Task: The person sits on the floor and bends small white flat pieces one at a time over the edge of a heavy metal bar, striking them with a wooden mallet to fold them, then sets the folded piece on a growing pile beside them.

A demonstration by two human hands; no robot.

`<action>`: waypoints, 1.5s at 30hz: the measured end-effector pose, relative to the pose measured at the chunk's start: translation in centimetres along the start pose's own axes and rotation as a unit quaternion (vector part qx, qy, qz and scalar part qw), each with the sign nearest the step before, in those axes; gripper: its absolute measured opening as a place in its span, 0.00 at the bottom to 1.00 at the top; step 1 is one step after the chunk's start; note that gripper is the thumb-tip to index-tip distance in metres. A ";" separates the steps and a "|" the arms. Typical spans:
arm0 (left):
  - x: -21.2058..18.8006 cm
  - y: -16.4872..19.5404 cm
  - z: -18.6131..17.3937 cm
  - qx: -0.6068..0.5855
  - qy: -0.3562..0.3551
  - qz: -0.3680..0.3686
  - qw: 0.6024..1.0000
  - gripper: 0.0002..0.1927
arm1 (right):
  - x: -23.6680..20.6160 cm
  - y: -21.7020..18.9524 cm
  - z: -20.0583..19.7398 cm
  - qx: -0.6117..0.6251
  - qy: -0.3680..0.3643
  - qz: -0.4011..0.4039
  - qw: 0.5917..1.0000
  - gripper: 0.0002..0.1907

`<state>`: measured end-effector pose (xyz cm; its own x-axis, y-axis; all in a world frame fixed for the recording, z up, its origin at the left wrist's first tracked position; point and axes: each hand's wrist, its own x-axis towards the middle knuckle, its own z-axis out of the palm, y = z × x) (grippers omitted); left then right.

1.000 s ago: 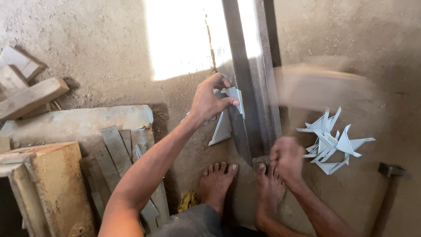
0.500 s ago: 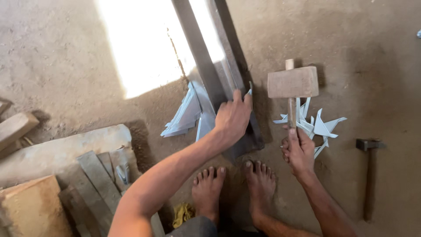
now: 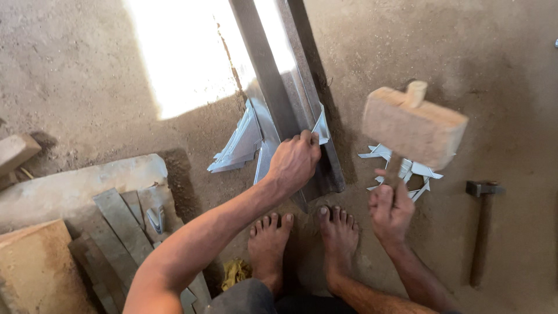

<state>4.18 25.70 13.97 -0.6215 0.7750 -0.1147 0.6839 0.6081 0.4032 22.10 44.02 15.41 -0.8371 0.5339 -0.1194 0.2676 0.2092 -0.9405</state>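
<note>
The step in hand looks like hammering sheet metal over a steel beam (image 3: 273,81) lying on the floor: the left hand (image 3: 293,163) is clamped on the sheet piece (image 3: 250,136) against the beam's near end, and the right hand (image 3: 390,210) grips a raised wooden mallet (image 3: 414,125). The next blow likely calls for landing beside the fingers, not on them. The mallet is blurred, its handle partly hidden, and the beam's far end is cut off by glare.
</note>
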 end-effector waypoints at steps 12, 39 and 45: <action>-0.3 0.1 -0.4 0.009 -0.001 -0.003 1.000 0.18 | -0.2 0.4 -0.2 -0.196 -0.091 0.031 0.976 0.11; -8.1 -9.6 -2.8 -0.074 0.153 -0.267 0.949 0.19 | -4.8 -1.7 3.7 -0.111 -0.156 0.132 0.973 0.14; -8.1 -9.0 -0.4 0.063 0.061 -0.299 0.950 0.14 | -5.2 -0.7 4.5 -0.155 -0.137 0.094 0.974 0.13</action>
<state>2.90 13.85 11.67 -0.9479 0.2630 -0.1800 0.2299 0.9554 0.1854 24.16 37.39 15.22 -0.8436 0.3570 -0.4012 0.5248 0.3893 -0.7570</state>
